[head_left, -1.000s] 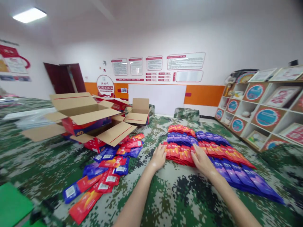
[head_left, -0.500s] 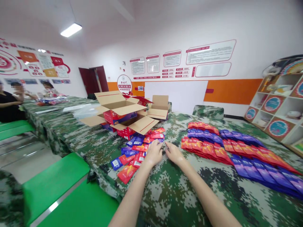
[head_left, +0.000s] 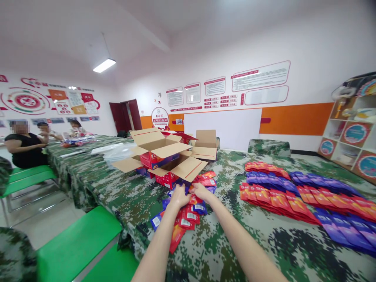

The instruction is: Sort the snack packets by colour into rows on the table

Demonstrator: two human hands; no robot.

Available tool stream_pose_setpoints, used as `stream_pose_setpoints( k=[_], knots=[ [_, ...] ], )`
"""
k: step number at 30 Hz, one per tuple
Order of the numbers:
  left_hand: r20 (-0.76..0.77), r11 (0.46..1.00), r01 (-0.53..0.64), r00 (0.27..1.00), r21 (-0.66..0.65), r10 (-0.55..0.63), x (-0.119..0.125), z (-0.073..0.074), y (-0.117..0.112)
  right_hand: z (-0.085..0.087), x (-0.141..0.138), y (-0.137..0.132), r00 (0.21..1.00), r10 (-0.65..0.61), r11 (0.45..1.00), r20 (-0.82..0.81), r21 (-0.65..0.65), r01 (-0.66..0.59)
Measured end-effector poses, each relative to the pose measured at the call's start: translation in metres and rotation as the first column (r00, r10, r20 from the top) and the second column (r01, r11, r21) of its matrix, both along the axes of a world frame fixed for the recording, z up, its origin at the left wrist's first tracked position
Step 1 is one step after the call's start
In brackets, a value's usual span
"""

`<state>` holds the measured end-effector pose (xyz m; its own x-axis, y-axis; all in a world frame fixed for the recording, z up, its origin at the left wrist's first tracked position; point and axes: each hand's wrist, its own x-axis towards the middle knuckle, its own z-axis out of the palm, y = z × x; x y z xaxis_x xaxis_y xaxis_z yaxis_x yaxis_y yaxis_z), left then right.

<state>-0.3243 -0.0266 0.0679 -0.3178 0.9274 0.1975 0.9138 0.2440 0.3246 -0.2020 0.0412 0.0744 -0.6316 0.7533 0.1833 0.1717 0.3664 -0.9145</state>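
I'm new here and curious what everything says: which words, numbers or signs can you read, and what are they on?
"40": the upper box
"40": the lower box
"新时代": the round wall sign
"文明实践站": the same sign, below that
Too small or blurred to read: the packets, the wall boards, the posters at left and the shelf labels.

Green, pale grey, brown and near-black camouflage covers the tabletop (head_left: 205,250). The loose packets (head_left: 188,216) towards its left edge are red-orange and blue-violet, some with white barcode patches; the packet rows (head_left: 274,199) alternate red-orange and blue-violet. The boxes (head_left: 160,159) are red and blue outside, tan inside. Seats (head_left: 79,241) along that edge are bright green.
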Motion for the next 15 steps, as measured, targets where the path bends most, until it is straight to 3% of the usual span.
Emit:
stream_pose_setpoints(
  k=[7,15],
  knots=[
    [-0.039,0.993,0.085,0.996,0.078,-0.082,0.003,0.007,-0.005,0.008,0.005,-0.004,1.0,-0.01,0.998,-0.022,0.054,0.011],
    [-0.17,0.987,0.151,0.975,0.058,-0.14,0.042,0.02,-0.016,0.013,0.033,-0.005,0.982,-0.059,0.998,-0.178,0.014,0.062]
  ],
)
